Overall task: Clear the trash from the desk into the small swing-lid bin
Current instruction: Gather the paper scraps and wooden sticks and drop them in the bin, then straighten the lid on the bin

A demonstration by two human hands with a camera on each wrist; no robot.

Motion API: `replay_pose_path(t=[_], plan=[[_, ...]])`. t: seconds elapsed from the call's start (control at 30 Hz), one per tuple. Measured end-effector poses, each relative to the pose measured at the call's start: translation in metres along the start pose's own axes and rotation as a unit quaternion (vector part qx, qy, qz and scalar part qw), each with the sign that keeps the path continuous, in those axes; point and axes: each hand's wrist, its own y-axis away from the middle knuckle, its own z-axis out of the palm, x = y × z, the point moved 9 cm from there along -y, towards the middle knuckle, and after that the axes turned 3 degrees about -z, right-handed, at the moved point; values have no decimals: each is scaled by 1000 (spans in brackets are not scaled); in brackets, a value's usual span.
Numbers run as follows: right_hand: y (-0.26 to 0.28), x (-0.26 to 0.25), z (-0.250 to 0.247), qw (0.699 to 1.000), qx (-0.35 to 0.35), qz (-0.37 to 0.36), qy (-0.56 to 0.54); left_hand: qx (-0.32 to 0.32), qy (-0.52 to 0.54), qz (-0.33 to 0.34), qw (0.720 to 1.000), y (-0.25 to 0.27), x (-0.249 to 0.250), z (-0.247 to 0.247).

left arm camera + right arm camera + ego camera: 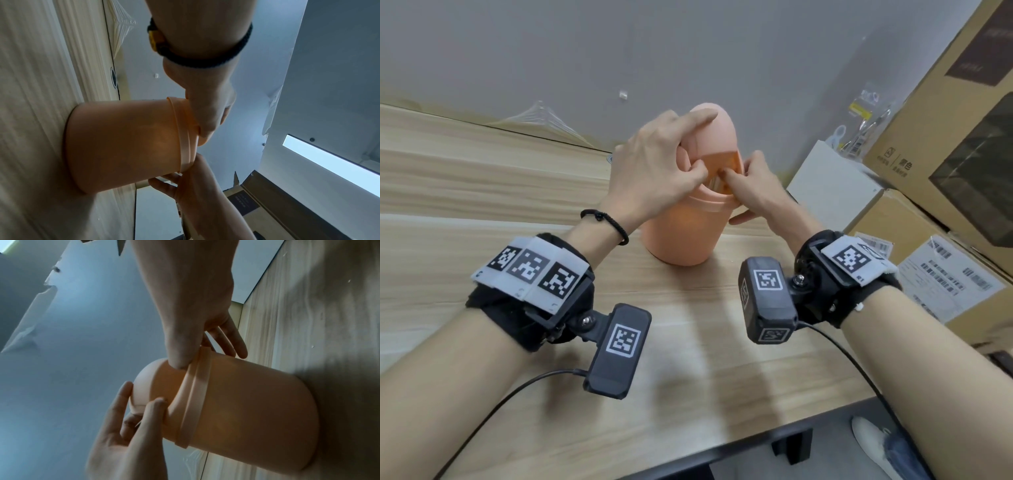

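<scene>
A small peach swing-lid bin (681, 236) stands upright on the wooden desk (482, 192), in the middle. My left hand (657, 164) grips its domed lid (717, 130): the index finger lies over the dome and the other fingers curl at the flap opening. The right wrist view shows that hand (131, 418) with fingers on the dome and thumb at the collar. My right hand (753, 185) pushes its thumb into the opening, and its straight fingers (232, 344) lie along the bin's side. Whether any trash is between the fingers is hidden.
Stacked cardboard boxes (945, 120) and a white box (832, 192) crowd the desk's right side. Crumpled clear plastic (541, 116) lies at the back left by the wall. The desk's front edge (756, 442) runs below my wrists.
</scene>
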Motion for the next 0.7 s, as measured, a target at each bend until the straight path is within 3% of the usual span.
replay_pose_path(t=[0.27,0.47,0.7], plan=[[16,5,11,996,-42,-42,-62,11,15,12,1000,-2,-11,-2],[31,5,29,974,-136,-97,-152,-19,67,3,998,-3,-19,4],[38,8,39,976,-109,-111,-155,-46,104,-32,993,-5,-37,6]])
